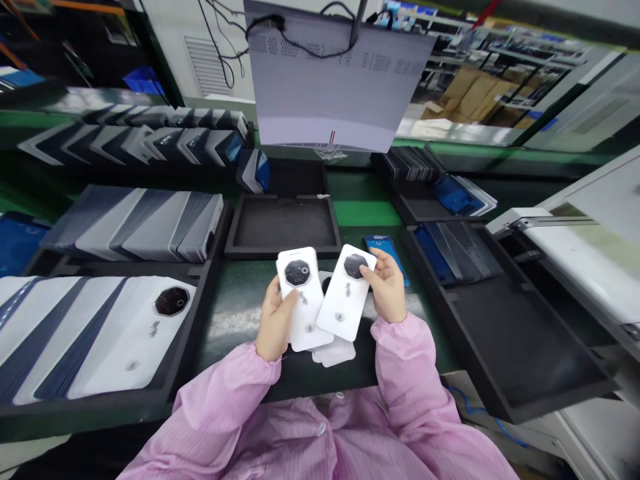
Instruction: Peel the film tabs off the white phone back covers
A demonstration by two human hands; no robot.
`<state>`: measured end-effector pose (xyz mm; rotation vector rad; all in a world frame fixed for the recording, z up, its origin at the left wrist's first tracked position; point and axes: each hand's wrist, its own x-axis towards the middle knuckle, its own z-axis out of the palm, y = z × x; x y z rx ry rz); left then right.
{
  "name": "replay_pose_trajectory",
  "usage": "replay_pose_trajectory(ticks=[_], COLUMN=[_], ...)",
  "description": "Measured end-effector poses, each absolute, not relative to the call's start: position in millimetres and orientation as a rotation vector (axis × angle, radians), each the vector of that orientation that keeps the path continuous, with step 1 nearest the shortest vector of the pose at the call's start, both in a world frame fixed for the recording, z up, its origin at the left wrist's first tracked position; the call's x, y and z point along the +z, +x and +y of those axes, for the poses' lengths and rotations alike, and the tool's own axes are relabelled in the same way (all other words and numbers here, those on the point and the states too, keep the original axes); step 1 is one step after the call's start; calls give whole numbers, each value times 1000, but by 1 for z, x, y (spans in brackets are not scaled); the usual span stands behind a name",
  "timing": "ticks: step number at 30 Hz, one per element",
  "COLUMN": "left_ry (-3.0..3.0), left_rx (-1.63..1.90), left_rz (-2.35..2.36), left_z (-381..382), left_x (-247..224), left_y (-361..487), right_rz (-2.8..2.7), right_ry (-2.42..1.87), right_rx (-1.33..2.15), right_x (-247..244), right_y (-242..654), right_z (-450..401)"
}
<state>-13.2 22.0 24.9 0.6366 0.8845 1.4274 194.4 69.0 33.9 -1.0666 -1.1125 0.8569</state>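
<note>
My left hand grips a white phone back cover by its left side, thumb on its face below the dark camera panel. A second white back cover, tilted the other way, is pinched at its upper right by my right hand. Their lower corners overlap, the right one lying over the left. Under them, more white covers rest on the dark green bench. A blue-faced phone-sized panel lies behind my right hand, partly hidden by it.
Black trays with rows of white and grey covers fill the left side. A shallow black tray stands ahead of my hands. Further trays with dark and blue panels are on the right. A grey monitor-like panel hangs above the bench.
</note>
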Motion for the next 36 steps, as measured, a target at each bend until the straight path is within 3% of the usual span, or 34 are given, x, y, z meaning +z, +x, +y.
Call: replay_pose_trajectory(ticks=[6, 10, 14, 20, 33, 36], left_ry=[417, 468, 547, 958, 1586, 1524], left_rx=[1532, 1395, 1281, 1259, 1066, 1057], left_rz=[1042, 1030, 978, 983, 1229, 1212], left_z=[28, 25, 22, 19, 2, 2], left_x=[36, 34, 24, 17, 16, 17], left_y=[-23, -22, -16, -9, -8, -8], right_rz=[-1475, -1740, -1791, -1687, -1487, -1533], right_ry=[-1262, -1485, -1423, -1053, -1098, -1116], right_rx=[894, 449, 45, 207, 701, 611], right_x=[22, 12, 17, 38, 27, 30], right_y=[202, 190, 178, 162, 154, 153], right_z=[71, 68, 61, 42, 42, 39])
